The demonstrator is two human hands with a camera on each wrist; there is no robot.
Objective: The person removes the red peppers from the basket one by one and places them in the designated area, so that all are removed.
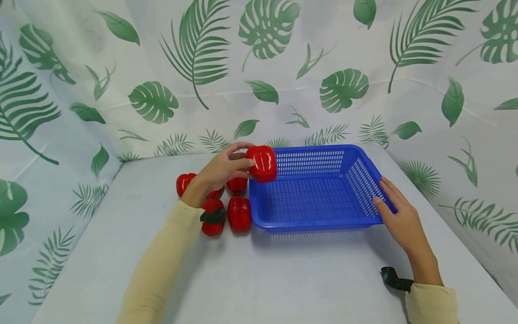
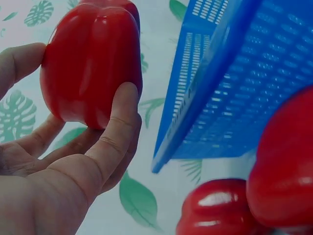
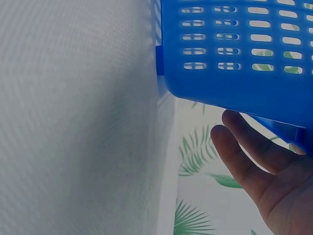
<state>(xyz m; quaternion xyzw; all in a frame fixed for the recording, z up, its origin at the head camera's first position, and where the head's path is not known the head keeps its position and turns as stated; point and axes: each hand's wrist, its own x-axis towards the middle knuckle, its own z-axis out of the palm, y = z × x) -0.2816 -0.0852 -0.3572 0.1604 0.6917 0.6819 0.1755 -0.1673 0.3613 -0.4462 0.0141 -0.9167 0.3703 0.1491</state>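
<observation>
My left hand (image 1: 218,171) grips a red bell pepper (image 1: 264,164) between thumb and fingers, beside the upper left rim of a blue plastic basket (image 1: 319,224). In the left wrist view a gap separates this bell pepper (image 2: 93,63) from the basket's wall (image 2: 205,83). My right hand (image 1: 400,220) holds the basket at its right side, thumb over the rim and fingers along the outside. The right wrist view has the right hand (image 3: 274,191) under the slotted blue side (image 3: 234,83). The basket floor seen from above is bare.
Several more red bell peppers lie left of the basket, among them one near its front corner (image 1: 239,214) and one partly behind the left wrist strap (image 1: 213,216). A white table (image 1: 283,279) carries everything. Leaf-patterned cloth (image 1: 218,54) hangs behind and at both sides.
</observation>
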